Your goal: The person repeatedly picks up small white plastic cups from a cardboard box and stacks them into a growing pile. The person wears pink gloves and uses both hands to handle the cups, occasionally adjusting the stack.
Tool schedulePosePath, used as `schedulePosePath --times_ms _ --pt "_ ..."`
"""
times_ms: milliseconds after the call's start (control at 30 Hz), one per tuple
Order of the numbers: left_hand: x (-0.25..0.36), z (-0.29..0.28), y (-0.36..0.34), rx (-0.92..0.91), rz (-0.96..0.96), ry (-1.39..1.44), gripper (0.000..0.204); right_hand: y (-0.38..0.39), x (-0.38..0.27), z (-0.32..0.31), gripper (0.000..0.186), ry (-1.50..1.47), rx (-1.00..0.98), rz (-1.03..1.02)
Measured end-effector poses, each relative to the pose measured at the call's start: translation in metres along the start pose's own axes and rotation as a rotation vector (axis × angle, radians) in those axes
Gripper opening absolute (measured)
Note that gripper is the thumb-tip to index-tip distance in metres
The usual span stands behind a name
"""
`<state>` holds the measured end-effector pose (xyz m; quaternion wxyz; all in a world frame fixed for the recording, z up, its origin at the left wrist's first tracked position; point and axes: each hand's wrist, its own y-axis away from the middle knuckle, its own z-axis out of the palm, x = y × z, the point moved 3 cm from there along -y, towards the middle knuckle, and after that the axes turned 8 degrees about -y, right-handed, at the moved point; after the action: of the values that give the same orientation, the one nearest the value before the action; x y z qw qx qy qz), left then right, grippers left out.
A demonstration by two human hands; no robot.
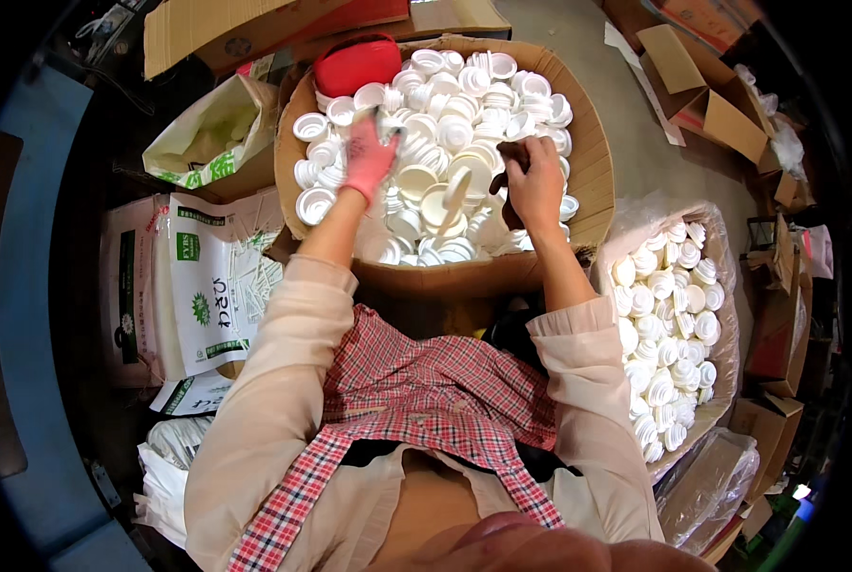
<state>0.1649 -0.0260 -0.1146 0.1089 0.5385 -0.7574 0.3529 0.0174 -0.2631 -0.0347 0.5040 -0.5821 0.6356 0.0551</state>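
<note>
Several white round plastic caps (454, 131) fill a large cardboard box (585, 143) in front of me. My left hand (369, 157), in a pink glove with dark fingertips, is over the caps on the left side of the box. Its fingers are apart, slightly smeared by motion, and no cap shows in them. On the right, my right hand (534, 181) has curled fingers around a dark brown thing whose kind I cannot make out. Between the hands, a white cap (456, 191) looks blurred and stands on edge above the others.
A red container (357, 65) rests at the box's far left corner. To the right stands a plastic-lined box (721, 381) of white caps. At left are an open bag (206, 133) and a printed white bag (192, 315) with thin white sticks (252, 272). Cardboard boxes (702, 91) lie far right.
</note>
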Motion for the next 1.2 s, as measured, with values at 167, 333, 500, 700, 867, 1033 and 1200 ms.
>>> schedulePosePath --times_ms 167,333,500,700,867,1033,1200 --pt "-0.12 0.014 -0.015 -0.62 -0.312 -0.467 0.093 0.005 -0.001 0.007 0.015 -0.138 -0.103 0.015" --pt "-0.09 -0.004 -0.022 -0.375 -0.332 -0.277 0.064 0.008 -0.008 0.01 0.019 -0.249 -0.154 -0.065" --pt "0.008 -0.029 0.016 -0.43 -0.085 0.851 0.018 0.015 -0.054 0.017 0.035 -0.387 -0.153 -0.377" --pt "0.089 -0.044 0.047 -0.423 0.016 1.043 0.032 0.043 -0.067 0.045 0.027 -0.326 -0.246 -0.437" --pt "0.094 -0.013 0.059 -0.832 -0.476 1.985 0.071 0.051 -0.084 0.049 0.022 -0.387 -0.199 -0.415" --pt "0.092 -0.002 0.078 -0.401 0.062 1.247 0.031 0.025 -0.079 0.036 0.02 -0.243 -0.054 -0.25" --pt "0.116 -0.046 0.06 -0.045 0.256 0.722 0.029 0.014 -0.028 0.029 0.021 -0.081 -0.071 0.053"
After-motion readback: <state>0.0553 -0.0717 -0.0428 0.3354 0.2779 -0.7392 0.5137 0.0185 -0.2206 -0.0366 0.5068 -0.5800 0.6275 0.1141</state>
